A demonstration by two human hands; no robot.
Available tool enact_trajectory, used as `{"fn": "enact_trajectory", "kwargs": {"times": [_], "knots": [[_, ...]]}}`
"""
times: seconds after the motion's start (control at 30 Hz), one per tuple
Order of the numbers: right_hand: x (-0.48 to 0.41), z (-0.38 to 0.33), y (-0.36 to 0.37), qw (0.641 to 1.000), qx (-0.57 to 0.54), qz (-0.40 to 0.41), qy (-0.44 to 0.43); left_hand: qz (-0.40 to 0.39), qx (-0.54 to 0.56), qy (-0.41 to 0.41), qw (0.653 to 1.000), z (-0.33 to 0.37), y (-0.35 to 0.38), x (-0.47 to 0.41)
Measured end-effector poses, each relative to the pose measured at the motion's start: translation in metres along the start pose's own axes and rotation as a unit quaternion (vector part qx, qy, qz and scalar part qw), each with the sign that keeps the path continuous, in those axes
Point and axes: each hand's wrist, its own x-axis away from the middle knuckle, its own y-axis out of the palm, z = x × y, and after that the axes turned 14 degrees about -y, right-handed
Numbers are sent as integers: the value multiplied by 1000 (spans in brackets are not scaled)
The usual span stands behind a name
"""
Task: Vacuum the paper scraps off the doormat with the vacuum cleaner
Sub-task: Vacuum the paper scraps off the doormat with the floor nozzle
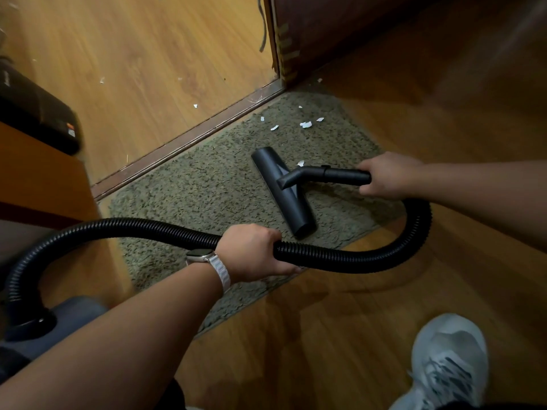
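A shaggy olive doormat (207, 187) lies along a wooden threshold. Several white paper scraps (305, 124) sit on its far end, and one scrap (300, 163) lies right beside the black floor nozzle (281, 190), which rests flat on the mat. My right hand (384, 174) grips the black wand (340, 174) behind the nozzle. My left hand (254, 253), with a watch on the wrist, holds the ribbed black hose (340, 257) that loops from the wand to the grey vacuum body (59, 321) at lower left.
More scraps (195, 106) lie on the wood floor past the threshold (183, 140). A dark door (340, 31) stands at the mat's far corner. A black object (38, 113) and a wooden surface are at the left. My grey shoe (447, 362) is at lower right.
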Motion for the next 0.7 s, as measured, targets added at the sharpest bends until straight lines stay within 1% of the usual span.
{"fn": "enact_trajectory", "kwargs": {"times": [0.37, 0.53, 0.7], "knots": [[7, 33, 2, 994, -63, 52, 79, 11, 24, -16, 1000, 6, 2, -7], [11, 39, 2, 995, -50, 28, 76, 28, 21, -9, 999, 13, 2, -22], [11, 42, -6, 998, -30, 14, 56, 42, 14, 3, 999, 22, 7, -30]]}}
